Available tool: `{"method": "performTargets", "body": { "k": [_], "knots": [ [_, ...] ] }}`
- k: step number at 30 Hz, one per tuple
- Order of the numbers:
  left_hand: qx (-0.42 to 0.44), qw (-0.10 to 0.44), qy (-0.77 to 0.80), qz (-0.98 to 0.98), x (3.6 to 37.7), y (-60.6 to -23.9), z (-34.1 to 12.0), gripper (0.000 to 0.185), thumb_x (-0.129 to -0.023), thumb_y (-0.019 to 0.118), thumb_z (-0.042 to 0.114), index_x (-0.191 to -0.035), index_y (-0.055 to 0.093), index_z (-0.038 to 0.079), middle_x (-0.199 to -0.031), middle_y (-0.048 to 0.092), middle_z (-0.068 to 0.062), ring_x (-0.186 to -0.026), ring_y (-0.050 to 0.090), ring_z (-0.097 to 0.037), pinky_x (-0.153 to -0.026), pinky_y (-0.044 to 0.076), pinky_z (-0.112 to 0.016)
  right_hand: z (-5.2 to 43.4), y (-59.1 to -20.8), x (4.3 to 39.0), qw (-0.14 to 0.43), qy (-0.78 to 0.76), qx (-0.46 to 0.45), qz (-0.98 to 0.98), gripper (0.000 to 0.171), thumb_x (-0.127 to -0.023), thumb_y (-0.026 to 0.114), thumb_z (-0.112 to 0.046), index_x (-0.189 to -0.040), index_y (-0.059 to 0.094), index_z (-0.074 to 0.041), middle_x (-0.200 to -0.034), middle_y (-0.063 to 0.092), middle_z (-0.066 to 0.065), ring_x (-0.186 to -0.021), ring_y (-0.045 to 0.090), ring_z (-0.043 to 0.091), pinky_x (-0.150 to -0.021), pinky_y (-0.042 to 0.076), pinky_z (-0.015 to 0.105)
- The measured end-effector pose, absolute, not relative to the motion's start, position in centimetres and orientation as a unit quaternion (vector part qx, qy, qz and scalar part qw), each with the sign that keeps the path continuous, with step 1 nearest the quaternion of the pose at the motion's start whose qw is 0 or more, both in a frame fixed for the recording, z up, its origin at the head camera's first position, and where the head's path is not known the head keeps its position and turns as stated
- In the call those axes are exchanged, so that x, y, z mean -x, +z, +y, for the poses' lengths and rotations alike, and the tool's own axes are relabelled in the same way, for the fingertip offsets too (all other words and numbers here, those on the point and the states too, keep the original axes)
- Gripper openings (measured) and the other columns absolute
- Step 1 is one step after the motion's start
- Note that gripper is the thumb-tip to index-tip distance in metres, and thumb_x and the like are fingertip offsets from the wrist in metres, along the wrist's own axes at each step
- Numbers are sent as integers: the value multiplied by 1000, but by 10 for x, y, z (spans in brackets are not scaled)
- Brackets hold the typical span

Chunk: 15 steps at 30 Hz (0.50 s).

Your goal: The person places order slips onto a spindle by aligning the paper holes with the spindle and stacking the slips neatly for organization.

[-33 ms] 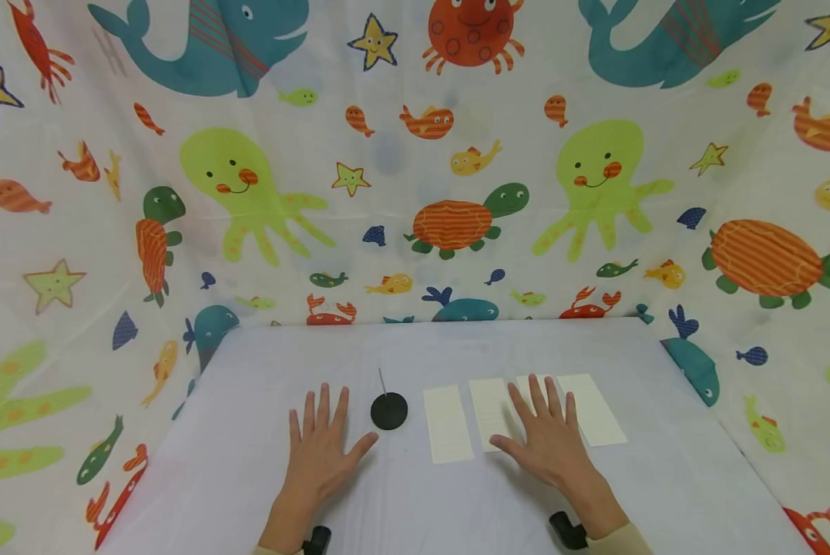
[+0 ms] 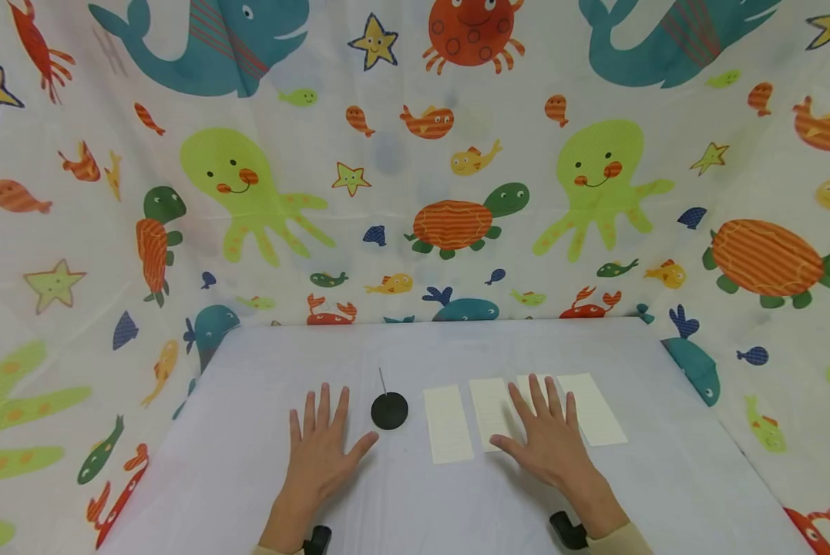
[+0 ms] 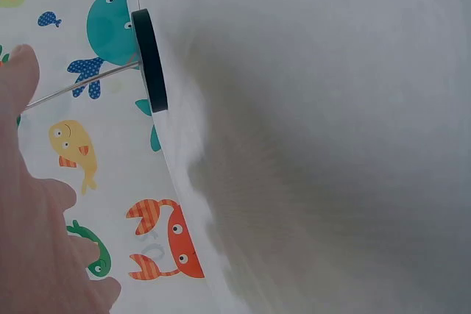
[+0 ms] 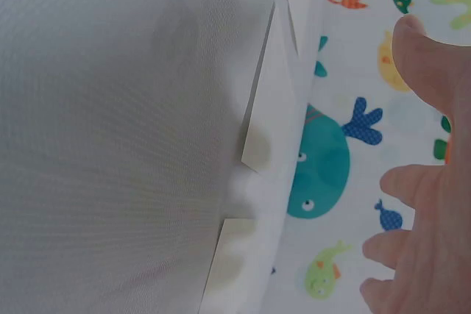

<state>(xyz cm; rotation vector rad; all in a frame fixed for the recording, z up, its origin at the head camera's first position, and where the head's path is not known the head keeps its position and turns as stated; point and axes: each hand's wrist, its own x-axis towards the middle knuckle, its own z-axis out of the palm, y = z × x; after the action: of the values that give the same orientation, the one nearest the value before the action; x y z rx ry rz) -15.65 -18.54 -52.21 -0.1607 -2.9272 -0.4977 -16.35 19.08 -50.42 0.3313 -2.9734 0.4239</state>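
My left hand [image 2: 320,451] lies flat and open on the white table [image 2: 415,505], fingers spread, holding nothing. Just right of its thumb stands a black round base with a thin upright metal spike [image 2: 389,410]; the same base [image 3: 149,60] shows in the left wrist view beyond my left hand [image 3: 37,240]. My right hand [image 2: 546,443] rests flat, its fingers lying over the middle of a row of several cream paper slips [image 2: 447,424]. The outermost slip [image 2: 593,418] lies uncovered to its right. Slip corners [image 4: 268,101] show beside my right hand [image 4: 427,204] in the right wrist view.
Cloth printed with sea animals [image 2: 415,193] hangs behind the table and along both sides, close to the table's edges. Black wrist-camera mounts [image 2: 567,530] sit at both wrists. Bare white tabletop stretches behind the slips and the spike base.
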Motion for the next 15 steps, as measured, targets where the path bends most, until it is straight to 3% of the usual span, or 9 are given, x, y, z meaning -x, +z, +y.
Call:
{"method": "performTargets", "body": {
  "k": [15],
  "knots": [
    [57, 81, -167, -981, 157, -520, -182, 94, -93, 52, 71, -161, 27, 10, -167, 12, -24, -152, 7, -47, -116, 0, -68, 189, -505, 161, 64, 151, -114, -980, 92, -89, 63, -65, -157, 38, -8, -164, 21, 25, -152, 7, 47, -116, -2, 67]
  ]
}}
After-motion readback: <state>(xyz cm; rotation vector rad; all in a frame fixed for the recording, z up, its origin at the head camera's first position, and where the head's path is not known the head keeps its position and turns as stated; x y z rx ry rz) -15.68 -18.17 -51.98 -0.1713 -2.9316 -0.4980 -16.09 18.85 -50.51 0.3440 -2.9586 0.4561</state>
